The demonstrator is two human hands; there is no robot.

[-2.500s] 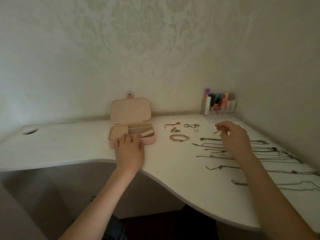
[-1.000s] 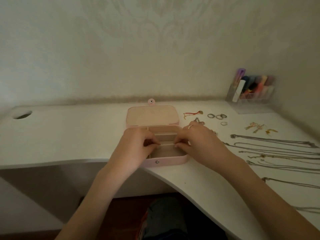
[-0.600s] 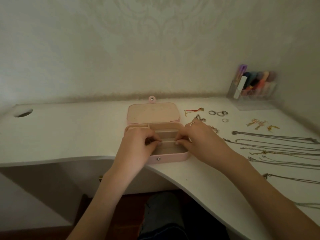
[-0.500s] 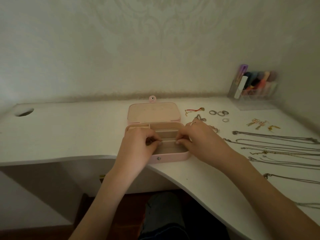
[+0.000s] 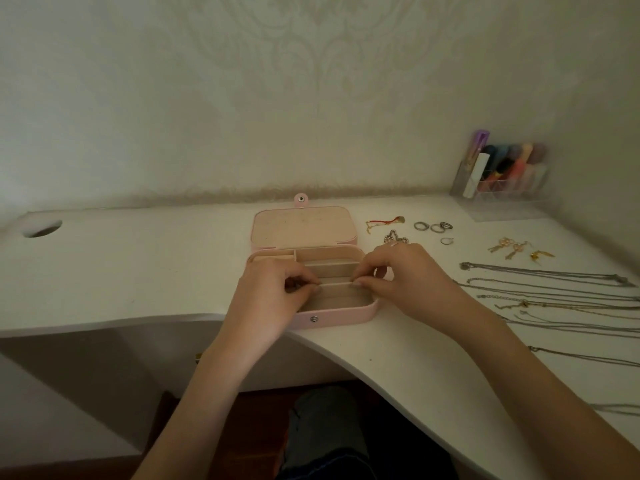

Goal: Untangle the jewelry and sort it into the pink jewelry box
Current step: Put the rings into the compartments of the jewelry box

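Hands are meeting over the open pink rectangular jewelry box [image 5: 332,315], which is sitting at the centre of the frame on the white curved worktop [image 5: 138,265], lid lying back. The left hand [image 5: 273,299] and right hand [image 5: 408,278] are each pinching an end of a thin cream divider [image 5: 334,285] inside the box. Right of the box, silver rings [image 5: 433,226], gold dangling earrings [image 5: 516,249] and long thin metal chain necklaces [image 5: 554,292] are lying spread out.

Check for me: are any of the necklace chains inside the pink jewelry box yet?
No: the necklace chains lie on the desk right of the pink jewelry box, whose visible compartments look empty.
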